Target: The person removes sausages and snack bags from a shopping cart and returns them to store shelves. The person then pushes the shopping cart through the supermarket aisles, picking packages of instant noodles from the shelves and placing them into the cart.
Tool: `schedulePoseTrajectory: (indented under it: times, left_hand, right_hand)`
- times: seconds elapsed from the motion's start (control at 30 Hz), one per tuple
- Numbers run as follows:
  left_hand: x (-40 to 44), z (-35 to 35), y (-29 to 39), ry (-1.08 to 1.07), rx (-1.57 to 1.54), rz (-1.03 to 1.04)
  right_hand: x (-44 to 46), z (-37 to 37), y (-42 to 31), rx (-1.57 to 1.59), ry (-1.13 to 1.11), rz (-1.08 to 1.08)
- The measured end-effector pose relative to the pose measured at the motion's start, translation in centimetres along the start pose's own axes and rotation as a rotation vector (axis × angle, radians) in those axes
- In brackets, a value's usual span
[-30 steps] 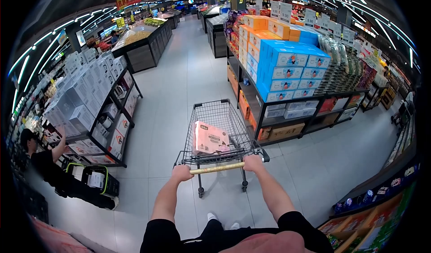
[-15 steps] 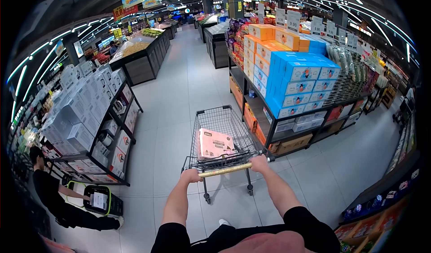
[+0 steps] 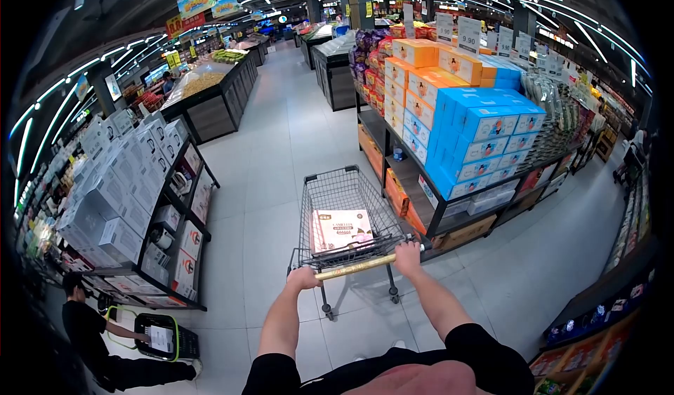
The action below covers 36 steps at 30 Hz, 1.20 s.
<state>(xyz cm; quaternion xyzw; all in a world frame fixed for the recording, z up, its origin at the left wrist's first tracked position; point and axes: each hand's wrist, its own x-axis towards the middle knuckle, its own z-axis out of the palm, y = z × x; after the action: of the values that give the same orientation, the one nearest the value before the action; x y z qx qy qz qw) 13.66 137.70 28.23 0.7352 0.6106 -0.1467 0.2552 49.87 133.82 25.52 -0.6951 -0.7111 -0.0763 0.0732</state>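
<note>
A wire shopping cart [image 3: 330,184] stands in front of me on the tiled floor. My left hand [image 3: 303,278] is closed round the left end of its yellowish handle bar [image 3: 357,266]. Near the bar's right end, my right hand [image 3: 407,253] grips it too. Inside the basket lies a pale pink package [image 3: 342,230] with printed lettering and a flower picture, close to the handle side.
Close on the right is a display rack with stacked blue boxes [image 3: 484,139] and orange boxes [image 3: 428,79]. White boxes [image 3: 116,209] fill a rack at left. A person [image 3: 88,332] there has a black basket [image 3: 167,337]. Produce bins [image 3: 217,104] line the aisle.
The cart has come nearer the right-hand rack, whose boxes appear larger and further right. Both hands stay on the bar. The person at left appears slightly lower in view.
</note>
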Motion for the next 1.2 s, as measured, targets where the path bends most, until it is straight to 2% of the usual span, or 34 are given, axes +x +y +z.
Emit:
schedulePoseTrajectory:
  times: [0.03, 0.1, 0.17, 0.23, 0.37, 0.43, 0.53, 0.63, 0.7, 0.87, 1.1, 1.17, 1.2]
  left_hand:
    - [0.5, -0.2, -0.1, 0.01, -0.006, 0.002]
    - [1.6, -1.2, -0.2, -0.011, -0.022, -0.021]
    - [2.5, -2.2, -0.1, 0.0, -0.05, -0.026]
    - [3.9, -2.8, -0.1, 0.032, -0.04, -0.037]
    - [6.5, -4.5, -0.2, 0.088, -0.049, -0.066]
    - [8.2, -6.1, 0.3, 0.092, -0.069, -0.093]
    - [10.4, -7.2, 0.5, 0.123, -0.023, -0.093]
    - [12.8, -8.3, 0.6, 0.134, -0.02, -0.129]
    - [14.2, -8.6, 0.8, 0.185, -0.014, -0.146]
    - [17.0, -10.2, 1.0, 0.252, 0.011, -0.141]
    - [21.4, -13.3, -0.9, 0.28, 0.016, -0.136]
    - [23.2, -14.5, -1.8, 0.259, 0.05, -0.155]
    - [23.9, -15.4, -2.1, 0.259, 0.073, -0.154]
  right_hand:
    - [1.0, 0.0, 0.0, 0.004, -0.006, -0.001]
    - [3.3, 0.1, 0.5, -0.036, -0.17, -0.006]
    - [5.7, 0.5, 0.9, -0.045, -0.191, -0.022]
    - [8.6, -0.1, 1.3, -0.013, -0.433, -0.013]
    - [14.0, -0.1, 1.8, 0.018, -0.532, -0.054]
    - [17.2, -0.9, 2.3, -0.024, -0.714, -0.137]
    - [21.2, -0.4, 2.9, -0.053, -0.8, -0.21]
    - [24.4, 0.8, 3.5, -0.024, -0.773, -0.202]
    - [27.1, 0.9, 3.9, 0.028, -0.916, -0.182]
    - [32.1, 2.9, 4.4, 0.135, -1.051, -0.123]
    - [37.3, 3.7, 3.5, 0.135, -0.998, -0.204]
    - [37.9, 3.6, 3.1, 0.165, -0.696, -0.29]
    - [39.0, 4.1, 2.9, 0.189, -0.703, -0.285]
